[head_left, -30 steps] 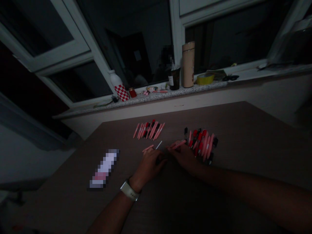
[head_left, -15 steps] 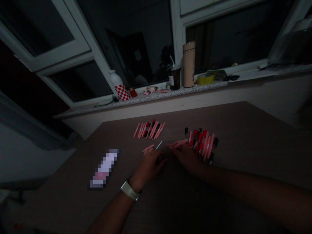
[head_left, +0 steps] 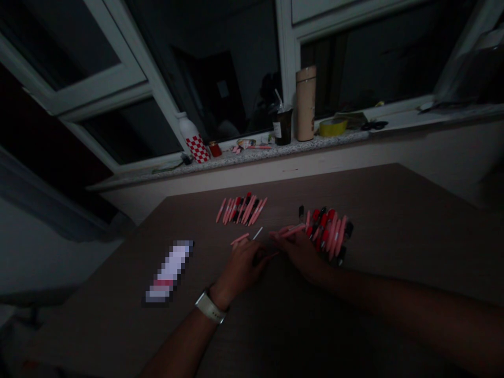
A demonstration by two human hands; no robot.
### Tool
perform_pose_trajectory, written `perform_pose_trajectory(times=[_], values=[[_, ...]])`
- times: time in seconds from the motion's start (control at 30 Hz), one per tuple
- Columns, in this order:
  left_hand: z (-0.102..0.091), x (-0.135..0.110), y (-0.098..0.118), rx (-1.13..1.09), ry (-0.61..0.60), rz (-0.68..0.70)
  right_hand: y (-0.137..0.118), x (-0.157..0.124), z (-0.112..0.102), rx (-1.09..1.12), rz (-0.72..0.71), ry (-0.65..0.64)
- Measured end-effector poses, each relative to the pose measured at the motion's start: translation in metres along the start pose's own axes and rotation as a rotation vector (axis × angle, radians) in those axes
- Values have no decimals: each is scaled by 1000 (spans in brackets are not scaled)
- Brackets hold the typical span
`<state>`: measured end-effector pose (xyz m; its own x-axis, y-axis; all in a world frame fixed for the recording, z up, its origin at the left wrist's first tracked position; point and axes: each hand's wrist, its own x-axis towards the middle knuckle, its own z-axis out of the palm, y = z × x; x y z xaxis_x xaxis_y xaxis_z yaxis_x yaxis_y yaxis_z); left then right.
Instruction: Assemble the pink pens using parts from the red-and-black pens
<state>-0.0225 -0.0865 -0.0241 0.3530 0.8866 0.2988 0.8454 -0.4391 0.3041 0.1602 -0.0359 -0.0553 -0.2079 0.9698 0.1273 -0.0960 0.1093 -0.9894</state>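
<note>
A pink pen was held between the fingers of the right hand, just to the left of the pile of pens, and its long axis was laid almost crosswise, one end being directed toward the left hand, which was placed near but apart. The left fingers were curled narrowly, though whether anything was gripped by them could not be told; at their tips a pink piece and a slanted white stick were seen.
</note>
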Motion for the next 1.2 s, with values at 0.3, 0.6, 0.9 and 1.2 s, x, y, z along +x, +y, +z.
perform_pose_trajectory(times=[0.3, 0.6, 0.9, 1.2], values=[[-4, -4, -7, 63, 5, -79, -1, -5, 2, -141, -50, 36], [-13, -4, -11, 150, 37, -88, -5, -5, -4, -261, -238, 49], [-19, -4, -18, 200, 81, -106, -10, -8, -9, -431, -262, -11], [-27, -3, -27, 224, 143, -158, -10, -6, -8, -533, -319, -69]])
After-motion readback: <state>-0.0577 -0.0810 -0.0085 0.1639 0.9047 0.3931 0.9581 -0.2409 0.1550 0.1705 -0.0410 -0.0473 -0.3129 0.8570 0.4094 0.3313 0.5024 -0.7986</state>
